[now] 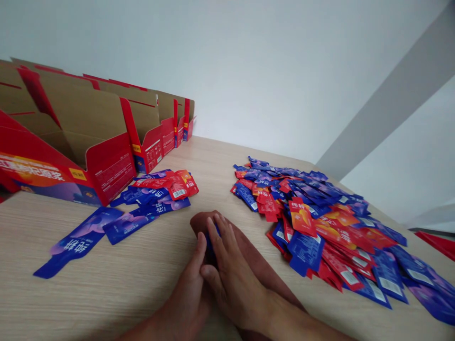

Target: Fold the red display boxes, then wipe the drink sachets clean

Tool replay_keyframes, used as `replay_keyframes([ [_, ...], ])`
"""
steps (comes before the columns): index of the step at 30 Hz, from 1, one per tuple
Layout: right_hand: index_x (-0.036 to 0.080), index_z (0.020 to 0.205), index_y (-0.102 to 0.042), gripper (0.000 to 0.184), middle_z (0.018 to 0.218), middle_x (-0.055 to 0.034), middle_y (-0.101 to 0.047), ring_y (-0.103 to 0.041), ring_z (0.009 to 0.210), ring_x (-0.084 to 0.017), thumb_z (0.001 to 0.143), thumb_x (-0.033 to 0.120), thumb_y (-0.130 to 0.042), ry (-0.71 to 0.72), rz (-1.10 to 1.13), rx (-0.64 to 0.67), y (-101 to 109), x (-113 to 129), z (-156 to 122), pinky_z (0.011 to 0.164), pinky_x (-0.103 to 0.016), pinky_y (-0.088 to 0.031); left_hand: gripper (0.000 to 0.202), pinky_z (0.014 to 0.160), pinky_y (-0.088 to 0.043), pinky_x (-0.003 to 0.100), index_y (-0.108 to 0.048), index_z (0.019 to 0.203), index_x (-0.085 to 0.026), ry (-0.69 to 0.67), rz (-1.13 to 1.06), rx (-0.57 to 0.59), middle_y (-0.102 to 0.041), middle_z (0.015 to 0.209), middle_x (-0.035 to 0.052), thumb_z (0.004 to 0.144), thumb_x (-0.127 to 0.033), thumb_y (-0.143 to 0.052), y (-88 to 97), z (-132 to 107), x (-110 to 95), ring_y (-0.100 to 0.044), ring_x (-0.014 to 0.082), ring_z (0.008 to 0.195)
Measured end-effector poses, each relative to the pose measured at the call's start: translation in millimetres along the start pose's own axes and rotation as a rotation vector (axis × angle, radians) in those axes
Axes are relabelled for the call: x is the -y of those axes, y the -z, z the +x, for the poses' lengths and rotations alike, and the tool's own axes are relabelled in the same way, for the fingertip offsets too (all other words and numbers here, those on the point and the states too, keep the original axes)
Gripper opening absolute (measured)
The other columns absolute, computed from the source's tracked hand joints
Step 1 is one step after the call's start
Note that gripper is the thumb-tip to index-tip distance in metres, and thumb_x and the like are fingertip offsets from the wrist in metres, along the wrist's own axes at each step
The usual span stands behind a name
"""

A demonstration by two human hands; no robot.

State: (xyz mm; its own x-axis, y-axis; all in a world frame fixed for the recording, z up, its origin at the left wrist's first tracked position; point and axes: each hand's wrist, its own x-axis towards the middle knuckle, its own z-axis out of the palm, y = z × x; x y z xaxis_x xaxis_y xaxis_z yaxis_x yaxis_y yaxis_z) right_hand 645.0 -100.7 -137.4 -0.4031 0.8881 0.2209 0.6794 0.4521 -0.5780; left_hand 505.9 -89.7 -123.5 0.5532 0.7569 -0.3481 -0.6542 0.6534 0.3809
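My left hand (186, 289) and my right hand (236, 279) are pressed together over the table, low in the middle of the head view. Between them a sliver of a blue sachet (212, 240) shows, mostly covered by the fingers. The right fingers lie long and close together over it, and the left thumb points up beside it. Behind the hands runs a long reddish-brown shape (261, 258) that I cannot identify. To the right spreads a large heap of red and blue sachets (304, 215). A smaller sachet pile (156, 189) lies to the left.
Several open red cardboard boxes (110, 168) stand in a row along the left of the wooden table (209, 151). One blue sachet (83, 234) lies before the nearest box. A pale wall (241, 71) rises behind the table. Something red (435, 244) shows beyond its right edge.
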Motion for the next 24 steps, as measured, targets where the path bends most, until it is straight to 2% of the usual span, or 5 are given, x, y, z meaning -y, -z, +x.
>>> replay_keyframes([
  [7, 0.027, 0.163, -0.054, 0.055, 0.167, -0.0087, -0.059, -0.052, 0.158, -0.027, 0.109, 0.026, -0.056, -0.113, 0.444, -0.210, 36, -2, 17, 0.135, -0.054, -0.036, 0.059, 0.142, -0.021, 0.043, -0.050, 0.166, -0.018, -0.086, 0.001, 0.038, -0.059, 0.166, 0.0087, 0.111, -0.039, -0.058, 3.7, 8, 2, -0.037, 0.0253, 0.167],
  [11, 0.032, 0.174, -0.027, 0.077, 0.151, -0.0132, -0.072, -0.075, 0.132, -0.034, 0.107, 0.044, -0.063, -0.266, 0.806, -0.192, 42, -9, 17, 0.106, -0.057, -0.065, 0.058, 0.141, -0.025, 0.048, -0.055, 0.162, -0.016, -0.094, -0.002, 0.091, -0.064, 0.160, 0.0111, 0.112, -0.045, -0.056, 0.5, 8, 0, -0.043, 0.0285, 0.163],
  [13, 0.031, 0.176, -0.023, 0.082, 0.165, -0.0163, -0.060, -0.062, 0.149, -0.035, 0.106, 0.044, -0.064, -0.219, 0.658, -0.242, 34, -17, 20, 0.117, -0.060, -0.058, 0.057, 0.141, -0.025, 0.047, -0.058, 0.159, -0.017, -0.111, 0.001, 0.107, -0.065, 0.160, 0.0100, 0.111, -0.047, -0.057, 0.8, 8, 0, -0.043, 0.0283, 0.163],
  [17, 0.024, 0.175, -0.036, 0.066, 0.185, -0.0147, -0.027, -0.021, 0.172, -0.030, 0.112, 0.035, -0.053, -0.103, 0.108, -0.278, 18, -26, 22, 0.138, -0.061, -0.021, 0.058, 0.142, -0.023, 0.047, -0.060, 0.158, -0.020, -0.104, -0.019, 0.151, -0.062, 0.163, 0.0093, 0.111, -0.053, -0.057, 3.3, 8, 3, -0.039, 0.0281, 0.166],
  [24, 0.021, 0.179, 0.009, 0.094, 0.186, -0.0168, 0.003, 0.002, 0.172, -0.039, 0.114, 0.041, -0.056, 0.128, -0.155, 0.035, 7, 1, -6, 0.134, -0.071, -0.019, 0.073, 0.143, -0.014, 0.043, -0.052, 0.164, -0.022, -0.061, -0.015, 0.176, -0.049, 0.174, 0.0077, 0.106, -0.065, -0.056, 10.2, 3, 2, -0.020, 0.0271, 0.173],
])
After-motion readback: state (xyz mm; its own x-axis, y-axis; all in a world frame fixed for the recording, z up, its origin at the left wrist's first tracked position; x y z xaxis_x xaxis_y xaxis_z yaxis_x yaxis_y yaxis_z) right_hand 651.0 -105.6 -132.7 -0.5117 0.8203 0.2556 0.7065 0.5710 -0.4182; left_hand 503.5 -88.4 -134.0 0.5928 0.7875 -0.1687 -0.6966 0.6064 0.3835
